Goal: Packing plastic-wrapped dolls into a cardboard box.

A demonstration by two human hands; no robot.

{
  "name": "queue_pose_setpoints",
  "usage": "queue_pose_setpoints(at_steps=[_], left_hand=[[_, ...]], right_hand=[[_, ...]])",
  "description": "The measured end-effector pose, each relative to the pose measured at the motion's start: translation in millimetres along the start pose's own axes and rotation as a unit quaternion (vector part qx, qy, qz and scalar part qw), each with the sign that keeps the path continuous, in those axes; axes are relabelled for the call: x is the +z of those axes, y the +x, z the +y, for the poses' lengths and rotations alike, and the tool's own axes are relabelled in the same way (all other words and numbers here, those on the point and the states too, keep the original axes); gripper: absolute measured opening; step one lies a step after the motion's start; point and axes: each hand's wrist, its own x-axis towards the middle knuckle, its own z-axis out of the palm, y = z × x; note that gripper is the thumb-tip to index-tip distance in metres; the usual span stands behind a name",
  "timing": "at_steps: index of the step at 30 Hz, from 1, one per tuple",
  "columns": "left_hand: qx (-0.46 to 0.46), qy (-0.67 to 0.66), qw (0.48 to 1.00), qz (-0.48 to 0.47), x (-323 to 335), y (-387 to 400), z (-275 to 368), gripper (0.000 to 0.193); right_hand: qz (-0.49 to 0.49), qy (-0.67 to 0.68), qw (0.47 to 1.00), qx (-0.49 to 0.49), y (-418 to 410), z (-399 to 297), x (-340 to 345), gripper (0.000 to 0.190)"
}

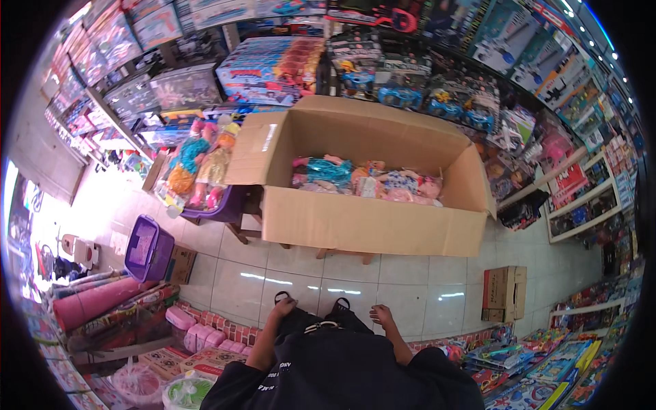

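Observation:
My left hand (pixel 286 306) hangs low beside my dark clothing, its fingers loosely curled; whether anything is in it is hard to tell. On the other side, my right hand (pixel 381 313) hangs with its fingers partly spread and holds nothing. Beyond both hands stands a large cardboard box (pixel 374 220) with its top open. Inside lie several dolls in clear plastic, one with turquoise hair or clothing (pixel 328 171). To the box's left, a purple plastic tub (pixel 225 207) bears more wrapped dolls (pixel 192 159). Neither hand touches the box or the tub.
Shelves with toy boxes (pixel 271 66) line the far side. An empty purple basket (pixel 148 246) and a small carton (pixel 183 264) stand left. Another carton (pixel 505 294) stands on the tiled floor at right. Rolled pink material (pixel 97 305) lies lower left, packaged toys (pixel 502 353) lower right.

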Motion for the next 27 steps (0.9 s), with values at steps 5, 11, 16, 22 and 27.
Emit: queue_pose_setpoints(at_steps=[5, 11, 16, 22, 27], left_hand=[[0.015, 0.017, 1.0, -0.012, -46, -21, -9, 0.047], [0.005, -0.037, 0.999, 0.037, -151, -39, -34, 0.044], [0.09, 0.05, 0.988, 0.112, -233, -64, -29, 0.038], [0.258, -0.027, 0.951, 0.168, -340, -114, 78, 0.027], [0.379, -0.087, 0.882, 0.265, -426, -117, 151, 0.019]], right_hand=[[-0.021, -0.107, 0.994, 0.023, 22, -28, 54, 0.029], [-0.126, -0.212, 0.966, -0.083, 29, -78, 207, 0.031], [-0.26, -0.383, 0.86, -0.214, 14, -130, 332, 0.032], [-0.36, -0.329, 0.8, -0.351, -116, -244, 413, 0.031], [-0.438, -0.302, 0.752, -0.389, -148, -318, 465, 0.031]])
